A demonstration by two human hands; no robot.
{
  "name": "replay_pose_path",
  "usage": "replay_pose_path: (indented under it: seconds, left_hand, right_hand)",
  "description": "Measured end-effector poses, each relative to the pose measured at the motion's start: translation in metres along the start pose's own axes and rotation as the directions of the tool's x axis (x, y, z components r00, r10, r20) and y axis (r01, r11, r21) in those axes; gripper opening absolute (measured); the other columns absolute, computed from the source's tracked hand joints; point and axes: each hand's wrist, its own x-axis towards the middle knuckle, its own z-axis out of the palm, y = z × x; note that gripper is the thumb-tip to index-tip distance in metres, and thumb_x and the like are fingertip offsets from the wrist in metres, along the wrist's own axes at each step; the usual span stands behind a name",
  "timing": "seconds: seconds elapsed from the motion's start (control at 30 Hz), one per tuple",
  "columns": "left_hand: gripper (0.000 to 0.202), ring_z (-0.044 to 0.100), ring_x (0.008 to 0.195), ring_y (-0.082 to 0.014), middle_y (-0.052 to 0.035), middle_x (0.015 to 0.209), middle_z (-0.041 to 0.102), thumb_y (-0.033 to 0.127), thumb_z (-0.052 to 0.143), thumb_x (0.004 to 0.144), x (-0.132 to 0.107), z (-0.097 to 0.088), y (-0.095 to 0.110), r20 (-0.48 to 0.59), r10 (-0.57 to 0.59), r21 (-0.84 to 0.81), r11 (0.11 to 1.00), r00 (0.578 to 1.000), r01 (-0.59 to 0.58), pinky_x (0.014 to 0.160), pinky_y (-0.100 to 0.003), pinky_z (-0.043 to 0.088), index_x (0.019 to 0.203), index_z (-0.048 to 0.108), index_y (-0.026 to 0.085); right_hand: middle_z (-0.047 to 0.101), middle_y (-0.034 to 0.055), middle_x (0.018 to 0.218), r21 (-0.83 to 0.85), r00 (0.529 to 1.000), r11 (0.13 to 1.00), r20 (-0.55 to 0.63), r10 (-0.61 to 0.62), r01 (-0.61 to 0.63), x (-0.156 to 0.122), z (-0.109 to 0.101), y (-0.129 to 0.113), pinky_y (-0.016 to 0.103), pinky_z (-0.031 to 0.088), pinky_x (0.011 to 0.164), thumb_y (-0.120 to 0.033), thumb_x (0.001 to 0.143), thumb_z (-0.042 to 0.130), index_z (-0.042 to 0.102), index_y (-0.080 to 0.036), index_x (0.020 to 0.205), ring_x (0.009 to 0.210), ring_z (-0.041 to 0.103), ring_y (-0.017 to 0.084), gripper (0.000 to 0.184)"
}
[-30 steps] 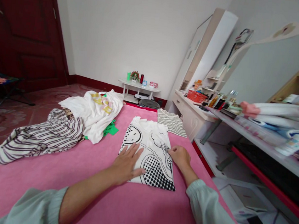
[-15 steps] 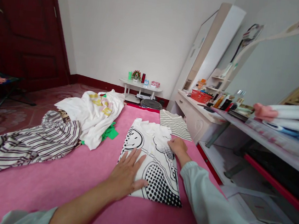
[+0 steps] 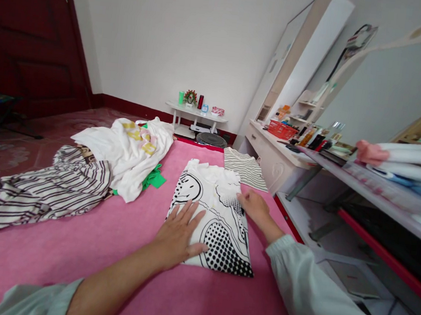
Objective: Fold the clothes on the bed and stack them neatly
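Observation:
A white shirt with black cartoon print and dots (image 3: pixel 220 239) lies folded into a rough rectangle on the pink bed cover (image 3: pixel 110 252). My left hand (image 3: pixel 178 234) rests flat on its lower left part, fingers spread. At the shirt's right edge, my right hand (image 3: pixel 256 207) has its fingers curled together, pinching the fabric there. Just beyond lies a folded striped garment (image 3: pixel 245 167). To the left, a white top with yellow print (image 3: pixel 124 151) is heaped over a green garment (image 3: pixel 154 177), beside a crumpled striped garment (image 3: pixel 45 188).
A dressing table (image 3: pixel 272 146) with a red basket (image 3: pixel 281 130) and bottles stands at the right. Nearer is a shelf (image 3: pixel 373 184) holding rolled cloths (image 3: pixel 413 159). A low white side table (image 3: pixel 196 111) stands by the far wall, and a dark red door (image 3: pixel 31 33) is at left.
My right hand has shifted slightly along the shirt's right edge, its forearm swinging outward. My left hand stays flat on the shirt. The whole view has tilted a little.

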Motion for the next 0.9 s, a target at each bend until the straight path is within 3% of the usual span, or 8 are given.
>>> replay_pose_path:
  seconds: [0.13, 0.27, 0.33, 0.4, 0.57, 0.67, 0.77, 0.9]
  left_hand:
    - [0.084, 0.005, 0.144, -0.0298, -0.0107, 0.156, 0.013, 0.075, 0.033, 0.081, 0.001, 0.001, 0.001, -0.007, -0.003, 0.012, 1.000, 1.000, 0.004, 0.115, -0.054, 0.008, 0.147, 0.028, 0.022]
    - [0.084, 0.006, 0.144, -0.0293, -0.0102, 0.156, 0.013, 0.075, 0.034, 0.081, 0.000, 0.002, 0.000, -0.017, -0.005, 0.010, 1.000, 1.000, 0.006, 0.115, -0.053, 0.009, 0.147, 0.027, 0.023]
    - [0.085, 0.006, 0.144, -0.0296, -0.0096, 0.156, 0.012, 0.075, 0.034, 0.080, -0.002, 0.003, 0.000, -0.016, -0.015, 0.009, 1.000, 1.000, 0.015, 0.115, -0.054, 0.009, 0.147, 0.027, 0.024]
    - [0.086, 0.005, 0.144, -0.0302, -0.0093, 0.156, 0.012, 0.076, 0.034, 0.080, -0.005, 0.000, 0.002, -0.007, -0.037, 0.020, 0.999, 0.999, 0.037, 0.115, -0.054, 0.010, 0.147, 0.027, 0.023]
    - [0.084, 0.018, 0.141, -0.0346, -0.0149, 0.153, 0.024, 0.071, 0.043, 0.078, 0.005, -0.024, 0.017, 0.118, -0.119, 0.079, 0.991, 0.986, 0.110, 0.113, -0.051, 0.021, 0.140, 0.043, 0.014]
    - [0.065, 0.039, 0.132, -0.0315, -0.0147, 0.143, 0.044, 0.062, 0.037, 0.086, 0.034, -0.037, 0.018, 0.030, -0.112, 0.062, 0.992, 0.993, 0.110, 0.109, -0.045, 0.030, 0.127, 0.055, 0.016]
    - [0.060, 0.031, 0.137, -0.0269, -0.0132, 0.149, 0.034, 0.050, 0.027, 0.093, 0.063, -0.029, 0.001, -0.117, -0.122, 0.059, 0.990, 0.986, 0.130, 0.112, -0.043, 0.025, 0.137, 0.043, 0.013]
    - [0.065, 0.015, 0.143, -0.0265, -0.0124, 0.155, 0.020, 0.052, 0.026, 0.093, 0.073, 0.003, -0.033, -0.127, -0.223, 0.092, 0.967, 0.966, 0.236, 0.115, -0.044, 0.016, 0.144, 0.031, 0.012]
  right_hand:
    - [0.065, 0.0024, 0.077, 0.188, 0.958, 0.941, -0.006, -0.286, 0.282, -0.074, -0.014, 0.011, 0.026, 0.044, 0.065, -0.042, 0.086, 0.050, 0.063, -0.021, 0.081, 0.074, 0.061, 0.017, 0.025]
    - [0.062, 0.0078, 0.111, 0.324, 0.791, 0.743, -0.028, -0.611, 0.586, -0.138, -0.018, 0.029, 0.033, 0.044, 0.089, -0.036, 0.088, 0.051, 0.061, -0.024, 0.107, 0.105, 0.056, 0.021, 0.025]
    - [0.062, 0.0079, 0.111, 0.320, 0.755, 0.717, 0.009, -0.656, 0.619, -0.157, -0.019, 0.039, 0.035, 0.044, 0.091, -0.032, 0.092, 0.047, 0.061, -0.026, 0.106, 0.107, 0.055, 0.021, 0.021]
    - [0.064, 0.0074, 0.105, 0.276, 0.775, 0.752, 0.037, -0.631, 0.599, -0.166, -0.022, 0.045, 0.035, 0.045, 0.089, -0.030, 0.094, 0.042, 0.062, -0.026, 0.101, 0.101, 0.057, 0.020, 0.022]
    - [0.066, 0.0070, 0.084, 0.123, 0.818, 0.821, 0.085, -0.569, 0.558, -0.155, -0.039, 0.020, 0.038, 0.047, 0.081, -0.036, 0.094, 0.040, 0.065, -0.023, 0.083, 0.083, 0.060, 0.022, 0.030]
    - [0.064, 0.0091, 0.115, 0.204, 0.817, 0.793, -0.075, -0.571, 0.573, -0.132, -0.040, -0.018, 0.038, 0.042, 0.097, -0.043, 0.095, 0.037, 0.063, -0.024, 0.113, 0.109, 0.057, 0.023, 0.037]
    - [0.034, 0.0089, 0.149, 0.218, 0.845, 0.816, -0.132, -0.519, 0.536, -0.102, -0.020, -0.043, 0.039, 0.025, 0.113, -0.048, 0.096, 0.029, 0.029, -0.019, 0.146, 0.137, 0.030, 0.021, 0.058]
    - [0.014, 0.0102, 0.156, 0.038, 0.929, 0.934, 0.101, -0.357, 0.355, -0.074, 0.022, -0.030, 0.042, 0.014, 0.115, -0.057, 0.093, 0.026, 0.016, -0.011, 0.150, 0.144, 0.009, 0.022, 0.073]
